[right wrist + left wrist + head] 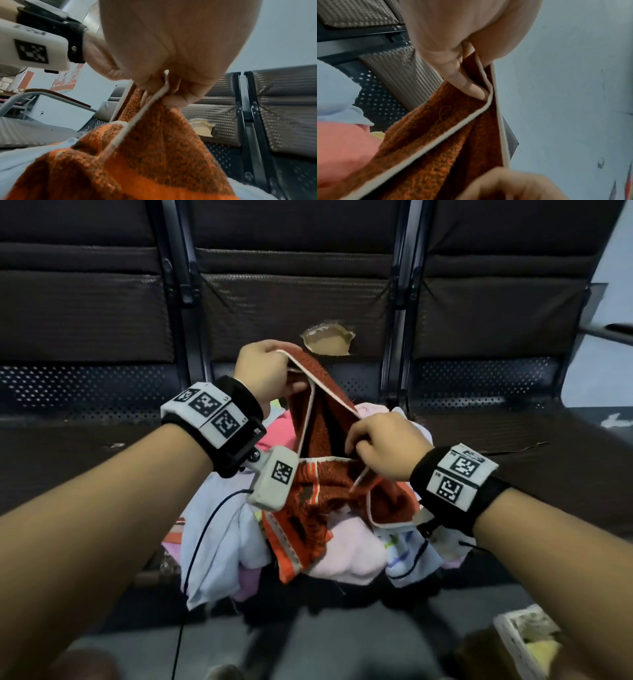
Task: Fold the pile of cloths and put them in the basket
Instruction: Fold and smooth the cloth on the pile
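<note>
An orange-and-dark knitted cloth (310, 491) with white piping hangs between my two hands above the pile of cloths (346, 556). My left hand (274, 368) pinches its upper edge, raised toward the seat back. Lower and to the right, my right hand (380, 445) pinches the same white edge. In the left wrist view the cloth (436, 135) runs down from the left hand (474, 89). The right wrist view has the right hand (171, 97) gripping the piping of the cloth (154, 155). A white basket (524, 642) shows at the bottom right corner.
The pile of pink, light blue and white cloths lies on a dark bench seat (85, 453). The padded seat back (291, 302) has a torn hole (327, 340) behind my hands. A metal armrest (606, 332) sticks out at the right.
</note>
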A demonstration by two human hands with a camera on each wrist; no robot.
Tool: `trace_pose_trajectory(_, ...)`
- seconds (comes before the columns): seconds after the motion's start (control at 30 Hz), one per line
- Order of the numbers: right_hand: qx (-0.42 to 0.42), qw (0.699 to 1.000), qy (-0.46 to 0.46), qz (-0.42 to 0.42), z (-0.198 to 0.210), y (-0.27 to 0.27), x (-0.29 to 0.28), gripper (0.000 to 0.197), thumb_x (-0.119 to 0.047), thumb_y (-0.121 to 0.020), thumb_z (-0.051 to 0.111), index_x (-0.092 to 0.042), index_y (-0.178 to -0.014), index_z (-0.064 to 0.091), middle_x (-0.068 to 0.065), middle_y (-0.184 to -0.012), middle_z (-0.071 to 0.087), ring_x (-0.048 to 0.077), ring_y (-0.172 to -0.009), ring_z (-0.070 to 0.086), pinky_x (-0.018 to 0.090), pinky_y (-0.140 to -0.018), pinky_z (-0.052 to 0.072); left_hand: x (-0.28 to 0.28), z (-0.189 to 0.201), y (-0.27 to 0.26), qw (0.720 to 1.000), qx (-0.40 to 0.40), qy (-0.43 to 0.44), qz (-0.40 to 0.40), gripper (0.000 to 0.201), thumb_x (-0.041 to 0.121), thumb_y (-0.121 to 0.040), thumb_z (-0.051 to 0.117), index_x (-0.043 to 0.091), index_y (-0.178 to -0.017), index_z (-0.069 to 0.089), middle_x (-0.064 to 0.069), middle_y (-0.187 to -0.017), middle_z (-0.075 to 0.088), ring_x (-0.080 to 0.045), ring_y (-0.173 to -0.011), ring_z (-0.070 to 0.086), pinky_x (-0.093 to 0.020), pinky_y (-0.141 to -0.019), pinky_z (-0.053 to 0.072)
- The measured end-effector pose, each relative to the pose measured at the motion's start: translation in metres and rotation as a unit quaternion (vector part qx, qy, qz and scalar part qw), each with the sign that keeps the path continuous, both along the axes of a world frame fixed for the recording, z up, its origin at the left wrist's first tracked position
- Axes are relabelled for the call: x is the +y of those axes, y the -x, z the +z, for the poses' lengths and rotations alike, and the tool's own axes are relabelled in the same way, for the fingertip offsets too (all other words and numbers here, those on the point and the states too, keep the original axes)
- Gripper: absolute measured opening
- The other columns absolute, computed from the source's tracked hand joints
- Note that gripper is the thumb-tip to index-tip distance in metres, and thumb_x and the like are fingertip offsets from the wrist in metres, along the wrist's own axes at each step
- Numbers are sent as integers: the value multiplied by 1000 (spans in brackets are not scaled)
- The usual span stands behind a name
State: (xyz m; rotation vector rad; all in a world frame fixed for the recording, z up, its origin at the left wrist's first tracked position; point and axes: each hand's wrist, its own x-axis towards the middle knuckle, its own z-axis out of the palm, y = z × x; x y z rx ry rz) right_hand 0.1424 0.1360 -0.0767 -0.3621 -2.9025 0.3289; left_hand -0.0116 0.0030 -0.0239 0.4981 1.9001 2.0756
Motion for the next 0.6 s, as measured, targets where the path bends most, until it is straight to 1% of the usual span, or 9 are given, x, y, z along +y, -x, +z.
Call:
trace_pose_trajectory(0.03,28,999,27,-9,-3,1,-1,27,-16,-86,52,-30,-90,74,-13,-95,65,5,-85,53,23,-74,38,-1,0,-3,1000,-3,8,-11,31,-8,-94,39,2,-103,67,-14,-79,68,-14,-53,68,-23,-49,53)
trace_pose_trajectory(0.1,72,991,110,-29,-5,8,-10,19,-30,-88,56,-27,-88,74,-10,-89,71,12,-88,62,28,-82,46,-1,-2,-11,999,-12,15,-45,33,-10,-94,35,1,-105,64,-15,-83,68,-15,-56,68,-23,-50,54)
trace_pose_trajectory(0.2,56,983,159,-71,-7,21,-27,66,-79,-75,47,-17,-77,70,-2,-74,71,19,-76,66,38,-73,54,2,-2,-26,994,-35,19,-97,27,-9,-96,39,1,-106,62,-16,-87,66,-17,-64,68,-22,-52,55)
trace_pose_trajectory(0.27,26,984,153,-81,-9,30,-33,77,-86,-73,43,-14,-82,71,6,-81,73,26,-82,67,40,-76,55,4,-1,-33,992,-47,3,-119,23,-7,-97,43,2,-102,63,-16,-89,67,-18,-66,70,-20,-53,55)
trace_pose_trajectory(0.37,0,981,162,-107,-16,38,-30,52,-55,-96,49,-6,-87,66,15,-95,70,33,-94,65,35,-78,50,5,1,-34,992,-45,-38,-115,23,-9,-95,45,3,-93,64,-14,-78,68,-16,-60,71,-20,-54,55)
trace_pose_trajectory(0.43,6,975,187,-117,-18,37,-24,37,-33,-100,48,-7,-74,55,16,-86,63,33,-91,61,31,-73,39,2,-1,-25,997,-14,-43,-66,27,-12,-91,45,5,-92,66,-14,-80,70,-17,-66,72,-22,-58,56)
trace_pose_trajectory(0.5,54,964,236,-113,-14,35,-21,32,-15,-100,44,-7,-69,47,10,-71,51,25,-75,56,29,-67,30,-3,-7,-10,998,55,-3,15,35,-12,-83,47,13,-90,70,-12,-87,72,-22,-79,73,-30,-66,59)
trace_pose_trajectory(0.57,140,912,372,-96,-7,37,-21,24,-4,-99,39,-5,-81,55,12,-69,49,15,-65,53,29,-68,33,-9,-15,0,993,87,39,64,40,-9,-79,41,17,-91,69,-14,-86,72,-28,-77,72,-36,-69,60)
trace_pose_trajectory(0.6,178,870,454,-76,-3,38,-23,27,-1,-98,37,-6,-88,62,18,-77,57,20,-72,58,33,-72,40,-10,-19,1,994,74,46,65,40,-8,-81,36,14,-95,66,-17,-81,69,-28,-67,71,-36,-63,60)
